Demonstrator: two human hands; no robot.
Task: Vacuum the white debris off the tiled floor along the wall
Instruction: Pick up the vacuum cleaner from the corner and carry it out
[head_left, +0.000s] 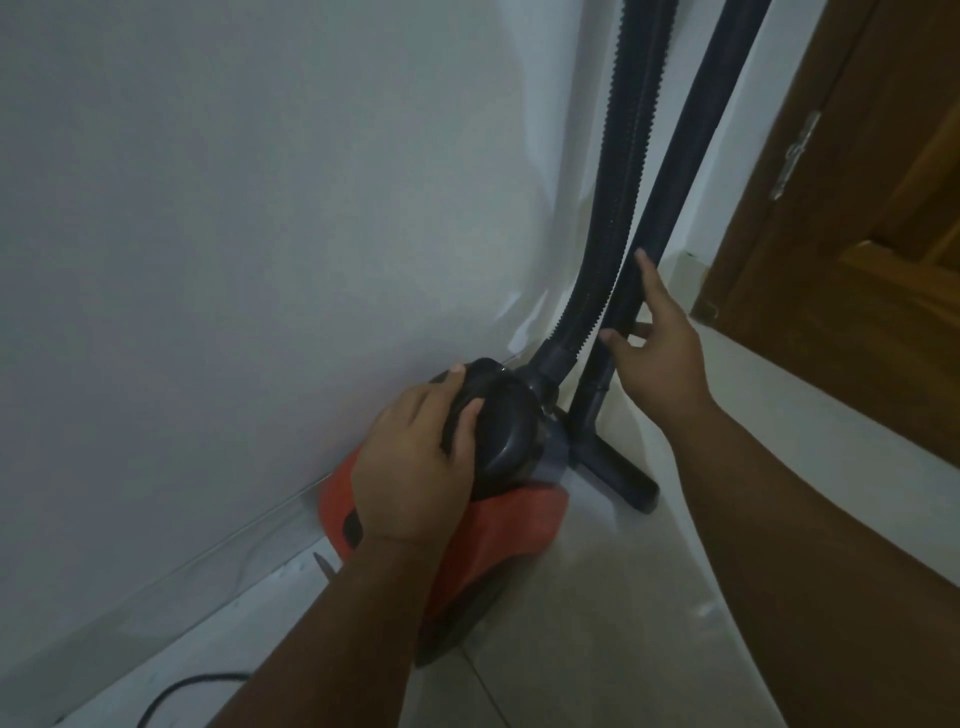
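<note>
Dim light falls on a white wall (260, 208) that meets a pale tiled floor (597, 623) at a corner, with a brown wooden door (857, 208) on the right. An orange canister vacuum cleaner (509, 525) sits on the floor tight against the wall. Its ribbed black hose (618, 182) rises out of the top, and the rigid wand (691, 156) stands nearly upright in the corner beside it, propped on its floor nozzle (618, 467). It looks parked there so that it would not fall. The 2 hands are apart, each on its own part. The left hand (410, 457) curls its fingers over the black domed cap (504, 415) on top of the canister, probably to steady it or lift it away from the wall. The right hand (660, 353) reaches for the wand with fingers straight, the forefinger lying along the tube and the thumb spread to the other side, so it touches the tube without closing round it. A black power cord (182, 686) trails over the tiles at lower left. The white debris cannot be picked out: the tiles are pale and the view is blurred, though faint light smears show on the floor to the right of the canister. By my reading, this is the set-up step, with the machine being taken out of the corner and no vacuuming begun.
</note>
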